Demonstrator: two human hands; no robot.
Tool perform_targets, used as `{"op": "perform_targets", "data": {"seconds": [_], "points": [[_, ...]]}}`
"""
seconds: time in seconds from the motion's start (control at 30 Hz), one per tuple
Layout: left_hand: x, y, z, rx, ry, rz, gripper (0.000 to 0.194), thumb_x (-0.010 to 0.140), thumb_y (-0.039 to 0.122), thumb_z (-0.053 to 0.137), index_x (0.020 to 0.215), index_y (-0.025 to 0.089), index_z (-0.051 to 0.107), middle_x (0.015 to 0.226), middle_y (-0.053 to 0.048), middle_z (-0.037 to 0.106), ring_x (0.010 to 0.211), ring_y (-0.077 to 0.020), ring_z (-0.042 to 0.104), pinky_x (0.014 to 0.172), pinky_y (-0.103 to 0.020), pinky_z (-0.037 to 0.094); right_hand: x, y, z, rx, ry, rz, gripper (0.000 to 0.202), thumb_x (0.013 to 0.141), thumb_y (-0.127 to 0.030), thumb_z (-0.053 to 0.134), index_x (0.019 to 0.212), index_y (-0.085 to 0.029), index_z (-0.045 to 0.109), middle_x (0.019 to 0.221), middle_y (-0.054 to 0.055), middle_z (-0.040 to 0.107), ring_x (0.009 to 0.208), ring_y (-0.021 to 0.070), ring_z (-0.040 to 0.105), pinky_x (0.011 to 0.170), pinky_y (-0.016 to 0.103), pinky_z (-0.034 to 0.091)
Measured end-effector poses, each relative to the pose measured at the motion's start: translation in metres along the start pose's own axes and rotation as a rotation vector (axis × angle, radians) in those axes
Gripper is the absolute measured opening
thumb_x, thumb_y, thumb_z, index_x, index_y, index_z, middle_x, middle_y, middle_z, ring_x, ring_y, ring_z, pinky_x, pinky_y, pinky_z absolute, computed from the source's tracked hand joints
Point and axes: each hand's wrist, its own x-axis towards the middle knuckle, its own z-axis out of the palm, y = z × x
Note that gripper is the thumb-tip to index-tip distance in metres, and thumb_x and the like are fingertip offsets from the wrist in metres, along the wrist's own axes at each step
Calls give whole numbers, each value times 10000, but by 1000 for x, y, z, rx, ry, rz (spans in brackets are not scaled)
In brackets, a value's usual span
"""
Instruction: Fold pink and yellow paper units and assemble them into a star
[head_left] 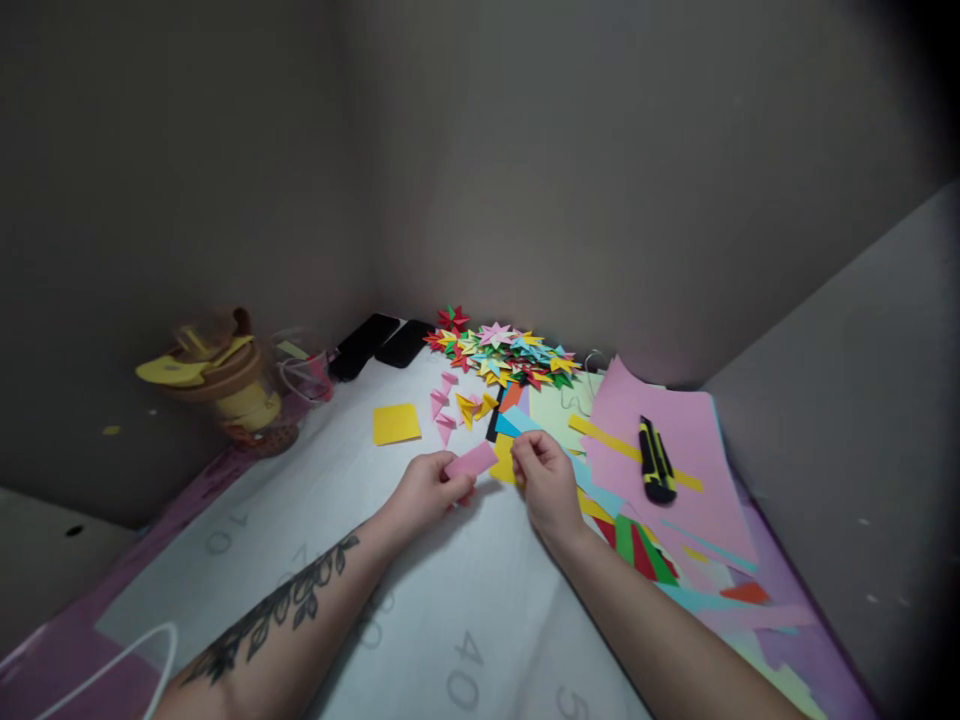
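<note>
My left hand (436,482) pinches a small pink paper rectangle (472,460) between thumb and fingers, above the white sheet. To its right, my right hand (544,480) is closed with its fingertips together, apart from the pink paper; whether anything is between them is hidden. Just beyond my hands lie several folded pink paper pieces (442,405) and folded yellow pieces (476,408). A yellow square of paper (397,424) rests to the left of them. Behind is a heap of colourful folded paper stars (502,350).
On the right, a black and yellow utility knife (656,460) lies on pink paper sheets (697,430), with coloured paper scraps (645,550) nearer. Two dark phones (365,345) sit at the back left, beside a brown and yellow container (240,385). A white cable (169,650) curves at front left.
</note>
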Motion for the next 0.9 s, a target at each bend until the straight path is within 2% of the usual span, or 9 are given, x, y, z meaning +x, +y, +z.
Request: {"op": "perform_targets", "data": {"seconds": [0.1,0.2,0.3,0.47,0.57,0.7,0.9], "points": [[0,-2,0,8,9,34,242,768,360,532,658,147,567,545,2,572,455,-96,442,435,-206,283,-3,-3,3,-34,-91,-83,210,752,-385,648,817,-199,575,736,-8,575,666,136,531,607,243,440],[1,-4,0,37,0,82,258,780,362,532,645,145,568,544,9,555,477,-97,448,447,-206,288,-8,-4,6,-88,-225,-67,217,755,-384,645,830,-183,607,784,20,612,731,163,555,675,276,448],[2,-5,-1,9,17,144,224,781,357,554,716,144,586,609,7,572,542,-107,491,486,-202,331,-8,-2,6,-184,-228,-42,230,785,-387,607,707,-171,604,668,1,578,643,145,510,612,264,407],[3,-5,-4,-120,115,220,207,756,323,612,863,149,582,800,-23,609,684,-127,564,612,-226,443,-5,0,2,-211,-167,-70,239,798,-386,591,695,-171,590,634,-22,524,607,123,453,574,246,358],[4,-5,-6,-145,153,206,234,727,281,644,907,143,589,840,-40,621,737,-142,584,654,-245,470,-5,2,2,-203,-153,-43,256,795,-396,601,670,-175,569,594,-36,479,560,108,414,530,234,330],[4,-5,-7,-191,123,171,277,710,267,661,951,145,599,844,-44,657,764,-155,617,678,-254,485,-5,5,1,-135,-178,55,284,799,-441,597,682,-185,552,519,-59,434,450,85,349,432,219,269],[3,-4,-11,-217,94,82,305,682,288,685,934,126,625,788,-51,694,673,-150,629,592,-235,464,-6,7,1,-54,-180,140,311,780,-479,608,692,-188,542,487,-65,438,391,71,342,365,198,227]]}}
